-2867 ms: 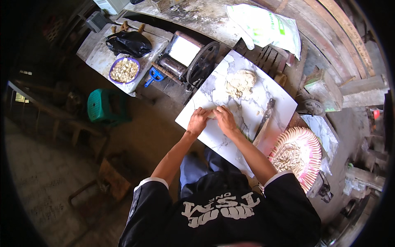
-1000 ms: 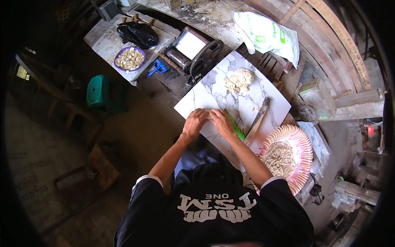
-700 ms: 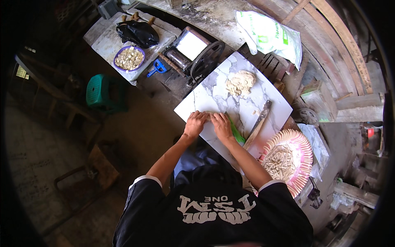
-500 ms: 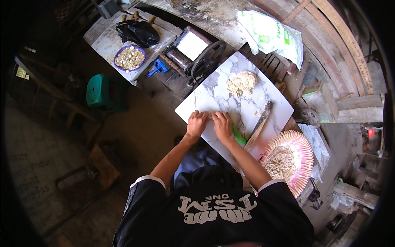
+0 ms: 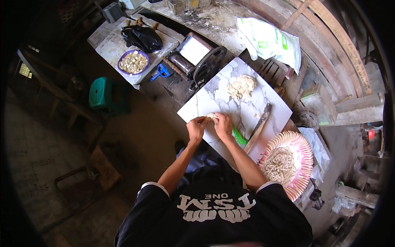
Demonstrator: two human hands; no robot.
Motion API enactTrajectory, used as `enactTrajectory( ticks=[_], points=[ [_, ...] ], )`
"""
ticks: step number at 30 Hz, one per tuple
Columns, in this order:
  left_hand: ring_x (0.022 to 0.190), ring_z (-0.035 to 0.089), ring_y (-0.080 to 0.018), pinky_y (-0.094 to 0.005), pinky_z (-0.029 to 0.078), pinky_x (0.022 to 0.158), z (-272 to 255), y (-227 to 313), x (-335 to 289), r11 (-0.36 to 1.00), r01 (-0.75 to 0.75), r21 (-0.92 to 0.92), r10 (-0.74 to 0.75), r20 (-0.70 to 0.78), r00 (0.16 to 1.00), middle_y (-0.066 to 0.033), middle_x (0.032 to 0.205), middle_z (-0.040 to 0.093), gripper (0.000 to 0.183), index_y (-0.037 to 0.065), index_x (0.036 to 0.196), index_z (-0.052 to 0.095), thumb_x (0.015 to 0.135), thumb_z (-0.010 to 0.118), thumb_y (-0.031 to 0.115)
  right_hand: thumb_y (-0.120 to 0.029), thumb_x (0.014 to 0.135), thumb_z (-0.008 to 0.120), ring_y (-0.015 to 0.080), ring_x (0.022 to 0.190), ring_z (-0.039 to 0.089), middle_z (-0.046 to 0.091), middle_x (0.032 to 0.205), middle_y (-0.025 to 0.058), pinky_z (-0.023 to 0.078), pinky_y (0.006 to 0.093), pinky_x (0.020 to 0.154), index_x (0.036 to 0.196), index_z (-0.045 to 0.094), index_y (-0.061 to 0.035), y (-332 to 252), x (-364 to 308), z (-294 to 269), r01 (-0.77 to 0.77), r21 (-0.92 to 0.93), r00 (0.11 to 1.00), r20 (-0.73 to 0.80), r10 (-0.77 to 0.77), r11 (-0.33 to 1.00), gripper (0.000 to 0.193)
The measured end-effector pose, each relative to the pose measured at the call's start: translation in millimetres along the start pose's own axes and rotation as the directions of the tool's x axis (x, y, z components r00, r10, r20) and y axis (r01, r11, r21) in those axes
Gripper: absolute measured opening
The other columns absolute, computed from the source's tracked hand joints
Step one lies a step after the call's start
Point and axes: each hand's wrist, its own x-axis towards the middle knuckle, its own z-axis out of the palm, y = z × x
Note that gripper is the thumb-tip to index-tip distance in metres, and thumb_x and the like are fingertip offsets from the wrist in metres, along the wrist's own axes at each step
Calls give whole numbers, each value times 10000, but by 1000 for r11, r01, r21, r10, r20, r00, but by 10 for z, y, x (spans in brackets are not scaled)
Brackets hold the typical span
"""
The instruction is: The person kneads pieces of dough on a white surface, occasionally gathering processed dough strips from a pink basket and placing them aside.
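Over the left edge of a white marble-patterned board [image 5: 205, 101], my left hand [image 5: 196, 128] and my right hand [image 5: 223, 125] are close together. Between them is a small pale piece of dough [image 5: 211, 116], pinched in the fingers of both hands; part of it is hidden. A larger lump of dough [image 5: 242, 86] lies farther back on the board. To the right of my right hand are a bright green tool [image 5: 238, 136], partly hidden by my forearm, and a long flat wooden stick [image 5: 259, 125] with a dark end.
A pink basket [image 5: 302, 156] at the right holds thin dough sticks [image 5: 279, 164]. Behind the board stands a hand-cranked roller machine [image 5: 193, 53] with a wheel. A purple bowl [image 5: 133, 63], black plastic bag [image 5: 142, 38], green stool [image 5: 105, 95] and white sack [image 5: 271, 39] are around.
My left hand has shifted slightly down and its fingers have turned. More of the pale dough shows between my hands, which were flatter over the board's edge before. The view has shifted slightly.
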Motion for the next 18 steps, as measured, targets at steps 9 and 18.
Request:
enactTrajectory(
  ticks=[9, 18],
  points=[
    [859, 590, -242, -326, 475, 759, 83, -67, -123, 613, 386, -689, -372, 179, 911, -220, 940, 593, 534, -5, 1231, 389, 908, 324, 415, -263, 686, 686, 355, 1001, 446, 484, 1042, 202, 362, 416, 864, 1116, 474, 4, -124, -13, -121, -89, 27, 974, 212, 81, 996, 549],
    [801, 613, -202, -300, 472, 692, -194, 35, 316, 989, -13, -148, 47, 229, 972, -179, 886, 626, 366, -12, 1088, 507, 884, 431, 282, -55, 722, 605, 350, 925, 487, 506, 953, 177, 408, 381, 813, 1151, 446, -5, 186, -20, 61, 289, -44, 940, 199, -275, 956, 460]
  ],
)
